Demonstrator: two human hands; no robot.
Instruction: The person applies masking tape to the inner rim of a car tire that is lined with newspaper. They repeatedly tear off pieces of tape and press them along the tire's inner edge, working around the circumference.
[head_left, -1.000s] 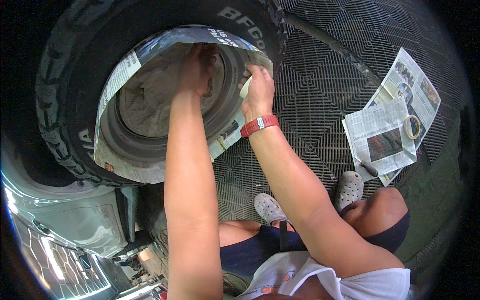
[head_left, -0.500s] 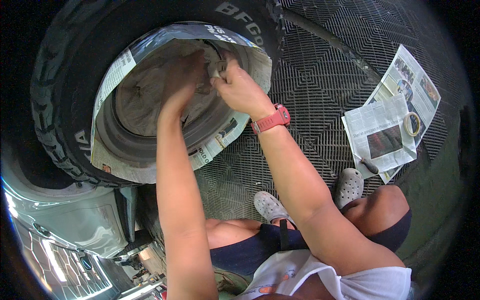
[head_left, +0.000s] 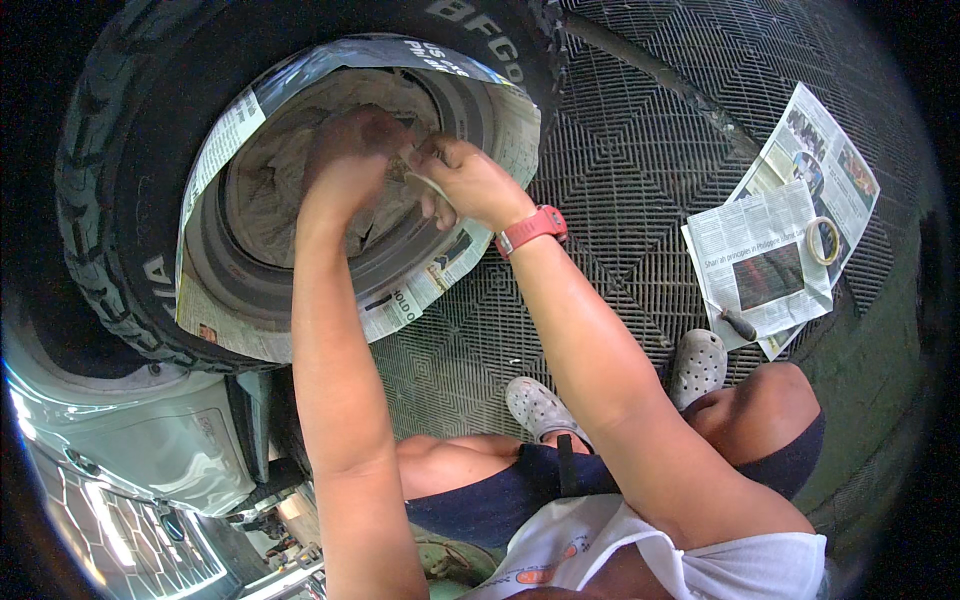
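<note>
Curling round pale tape [head_left: 428, 184], the R hand [head_left: 458, 180] was in front of the rim [head_left: 270, 287], right next to the L hand [head_left: 355, 150]. L fingers were bent inward but blurred & in shadow, so couldn't tell if they pinched anything. Red watch [head_left: 526, 231] was on the R wrist. Newspaper [head_left: 398, 312] ringed the rim, w/ the black tire [head_left: 95, 225] showing beyond it. Off to the R, well apart, more sheets [head_left: 718, 240] lay on the grid floor [head_left: 610, 220] w/ another roll [head_left: 834, 242] & a dark-handled tool [head_left: 738, 324] on top.
</note>
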